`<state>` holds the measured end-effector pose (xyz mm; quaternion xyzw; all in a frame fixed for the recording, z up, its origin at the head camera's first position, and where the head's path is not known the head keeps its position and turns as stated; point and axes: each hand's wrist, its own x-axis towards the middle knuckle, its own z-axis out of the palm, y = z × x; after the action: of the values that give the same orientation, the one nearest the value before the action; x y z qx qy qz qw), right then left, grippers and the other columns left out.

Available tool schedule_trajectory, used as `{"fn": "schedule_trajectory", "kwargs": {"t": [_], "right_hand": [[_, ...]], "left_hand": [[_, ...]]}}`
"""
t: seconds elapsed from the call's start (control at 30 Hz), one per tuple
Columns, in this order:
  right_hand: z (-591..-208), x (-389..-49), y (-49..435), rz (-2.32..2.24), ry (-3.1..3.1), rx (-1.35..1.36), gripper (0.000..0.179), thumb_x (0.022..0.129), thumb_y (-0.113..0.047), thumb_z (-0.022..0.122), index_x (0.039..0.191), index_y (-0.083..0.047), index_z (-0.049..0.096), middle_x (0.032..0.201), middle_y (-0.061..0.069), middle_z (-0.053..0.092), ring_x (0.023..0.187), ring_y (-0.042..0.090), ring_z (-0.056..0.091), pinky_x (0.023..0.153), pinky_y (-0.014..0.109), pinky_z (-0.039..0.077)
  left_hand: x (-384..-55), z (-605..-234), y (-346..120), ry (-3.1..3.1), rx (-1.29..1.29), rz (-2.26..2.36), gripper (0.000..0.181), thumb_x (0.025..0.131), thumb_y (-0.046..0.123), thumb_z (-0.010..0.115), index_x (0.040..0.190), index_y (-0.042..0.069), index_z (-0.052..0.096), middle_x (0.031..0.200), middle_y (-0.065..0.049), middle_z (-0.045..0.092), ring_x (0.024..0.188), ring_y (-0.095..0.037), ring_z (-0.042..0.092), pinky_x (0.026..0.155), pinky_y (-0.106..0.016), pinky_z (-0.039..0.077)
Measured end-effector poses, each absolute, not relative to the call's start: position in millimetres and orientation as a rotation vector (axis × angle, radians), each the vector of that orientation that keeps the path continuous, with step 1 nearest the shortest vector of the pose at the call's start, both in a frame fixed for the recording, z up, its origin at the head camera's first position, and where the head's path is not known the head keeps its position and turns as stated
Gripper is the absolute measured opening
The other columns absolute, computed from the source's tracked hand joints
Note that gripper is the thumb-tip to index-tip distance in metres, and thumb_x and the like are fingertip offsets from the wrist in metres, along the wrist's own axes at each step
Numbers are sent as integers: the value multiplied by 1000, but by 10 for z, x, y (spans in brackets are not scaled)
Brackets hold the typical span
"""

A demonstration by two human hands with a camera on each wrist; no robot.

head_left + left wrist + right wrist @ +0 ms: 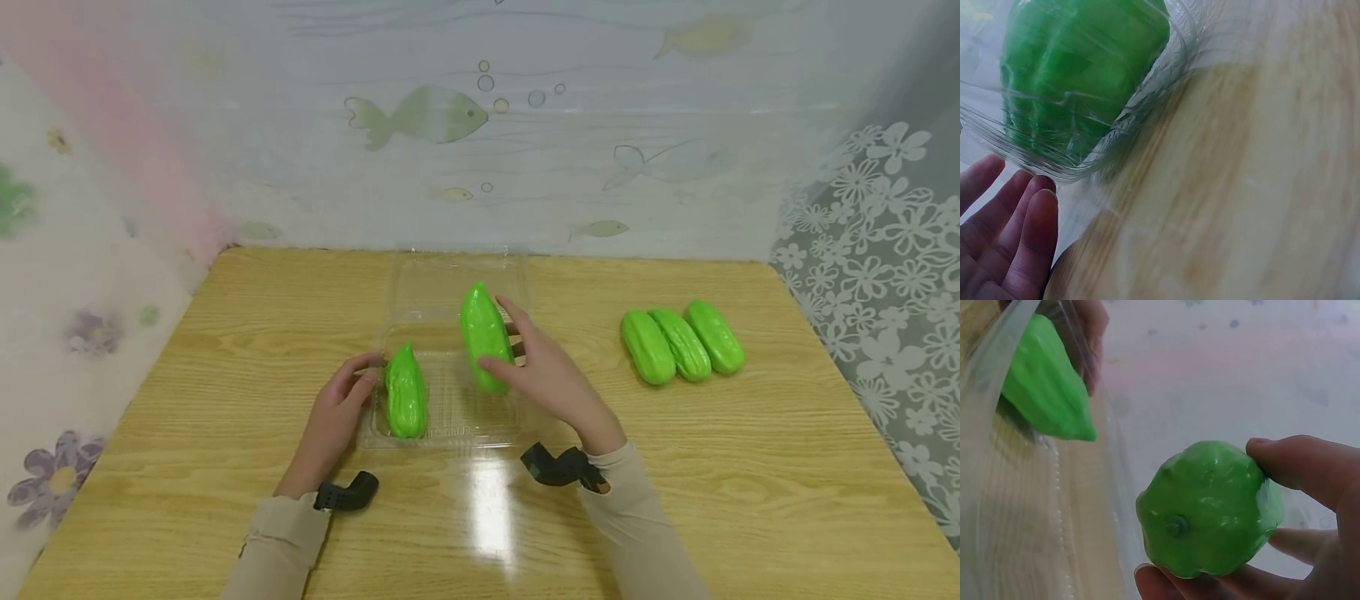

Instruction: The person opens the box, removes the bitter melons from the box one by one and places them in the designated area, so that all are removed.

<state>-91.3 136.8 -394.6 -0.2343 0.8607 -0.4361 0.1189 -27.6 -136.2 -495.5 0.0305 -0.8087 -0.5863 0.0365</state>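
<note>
A clear plastic clamshell box (468, 433) lies on the table with its lid (457, 287) folded back toward the wall. One shiny green bitter gourd (407, 396) sits upright in view at the box's left side, tip toward the lid. My left hand (341, 408) is beside that side, and in the left wrist view its fingertips (1041, 194) are right at the box's outer wall. Above the box's right part, my right hand (543, 367) grips a second bitter gourd (486, 337) between thumb and fingers. Its knobbly round end (1207, 512) faces the right wrist camera.
Several more bitter gourds are grouped on the right of the wooden table (750, 467), such as the leftmost one (648, 348). A wall (300, 183) with painted fish rises behind the table's far edge. Black camera mounts (558, 465) sit at both wrists.
</note>
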Motion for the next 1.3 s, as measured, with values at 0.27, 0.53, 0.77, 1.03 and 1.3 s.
{"fn": "schedule_trajectory", "kwargs": {"t": [0.27,0.53,0.77,1.03,1.3], "right_hand": [[-3934,-966,1484,-1291,2542,-616,80,78,-52,60,141,-36,13,119,4,48,93,20,54,65,31,49],[-3918,-1021,1600,-1306,2558,-530,79,77,-55,59,139,-40,13,119,3,47,95,20,53,66,33,49],[-3889,-1063,1708,-1304,2573,-487,78,78,-55,58,140,-38,13,120,6,47,96,22,53,66,34,50],[-3906,-1128,1826,-1259,2611,-422,79,78,-57,57,141,-33,15,119,8,48,99,23,50,69,35,48],[-3924,-1177,1931,-1238,2654,-361,81,80,-56,55,143,-27,14,118,10,48,98,25,50,68,36,47]], "left_hand": [[-281,-4966,-1364,-2467,88,-1819,36,94,40,40,125,24,47,123,8,48,102,-11,50,79,-29,44],[-277,-4959,-1363,-2470,85,-1810,39,93,42,40,126,21,47,123,7,48,100,-12,50,78,-29,45],[-270,-4954,-1359,-2465,87,-1820,39,94,41,40,126,21,47,124,6,48,101,-11,50,79,-29,45],[-274,-4966,-1359,-2464,90,-1826,37,94,39,40,126,22,47,124,7,48,102,-11,50,80,-30,44],[-279,-4969,-1365,-2472,95,-1822,39,93,44,40,125,23,48,123,8,48,101,-12,50,80,-30,44]]}}
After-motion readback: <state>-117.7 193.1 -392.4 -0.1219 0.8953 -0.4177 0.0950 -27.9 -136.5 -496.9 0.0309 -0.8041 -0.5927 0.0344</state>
